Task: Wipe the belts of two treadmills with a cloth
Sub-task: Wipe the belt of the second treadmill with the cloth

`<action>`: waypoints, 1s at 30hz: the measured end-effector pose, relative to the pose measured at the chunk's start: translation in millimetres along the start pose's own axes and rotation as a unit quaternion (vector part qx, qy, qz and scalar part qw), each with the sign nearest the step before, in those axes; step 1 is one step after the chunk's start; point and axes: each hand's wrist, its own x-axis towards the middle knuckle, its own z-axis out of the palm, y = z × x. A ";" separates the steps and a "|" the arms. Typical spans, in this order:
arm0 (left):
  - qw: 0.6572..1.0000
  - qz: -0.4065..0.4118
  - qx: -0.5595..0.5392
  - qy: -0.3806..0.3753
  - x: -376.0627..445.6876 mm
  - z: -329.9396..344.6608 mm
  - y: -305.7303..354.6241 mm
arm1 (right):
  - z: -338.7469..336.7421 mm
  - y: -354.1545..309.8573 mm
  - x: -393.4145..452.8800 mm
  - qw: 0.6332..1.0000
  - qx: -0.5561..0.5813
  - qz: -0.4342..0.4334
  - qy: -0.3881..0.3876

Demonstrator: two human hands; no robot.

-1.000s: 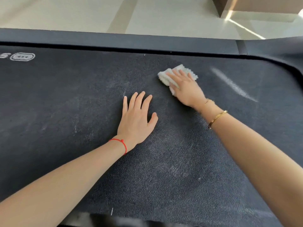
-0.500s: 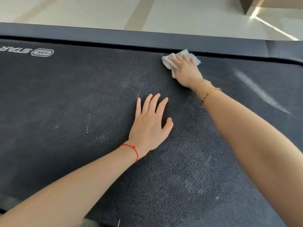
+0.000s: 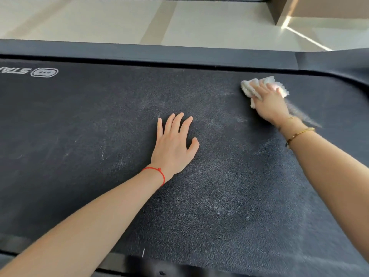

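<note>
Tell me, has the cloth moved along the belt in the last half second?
Yes. The cloth under the right hand slid right, away from the planted left hand.

Single head view, looking steeply down, close over belt (image 3: 99, 136)

A: Any writing to read here?

B: Only on the belt (image 3: 83, 120), upper left of the frame. White letters, upside down from this view, cut off by the frame's left edge: "STA" shows, the rest is out of view.

A: Anything beside it?

B: A rounded white logo (image 3: 44, 72) just right of the letters. Its inner marks are too small to read.
</note>
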 end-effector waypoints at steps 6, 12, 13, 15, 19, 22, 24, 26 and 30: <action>1.000 0.003 -0.008 0.012 -1.5 0.1 0.9 | 2.4 -13.9 -86.9 0.991 0.079 -0.102 -0.030; 1.000 0.009 -0.020 0.014 -2.0 2.5 -0.3 | -14.1 20.8 -116.8 0.996 0.081 0.016 -0.015; 1.000 0.008 -0.020 0.015 -2.4 2.9 -0.7 | -13.8 18.0 -118.3 0.997 0.068 0.041 -0.004; 1.000 0.009 -0.021 0.016 -2.4 3.3 -1.1 | -11.6 -0.5 -128.3 0.997 0.048 0.055 0.012; 1.000 0.011 -0.025 0.012 -2.8 3.6 -0.8 | -5.4 -54.7 -184.5 0.994 0.075 -0.075 0.014; 1.000 0.013 -0.023 0.014 -4.1 4.3 0.3 | -0.4 -75.4 -231.7 0.984 0.090 -0.151 -0.030; 0.999 0.015 -0.025 0.015 -4.7 4.6 -0.7 | -3.3 -68.1 -243.0 0.979 0.092 -0.174 -0.049; 0.999 0.014 -0.029 0.014 -5.5 4.4 -1.6 | -10.7 -51.9 -236.0 0.984 0.086 -0.150 -0.033; 0.999 0.012 -0.030 0.009 -4.7 3.6 0.4 | -15.4 -43.3 -222.3 0.998 0.057 -0.011 0.006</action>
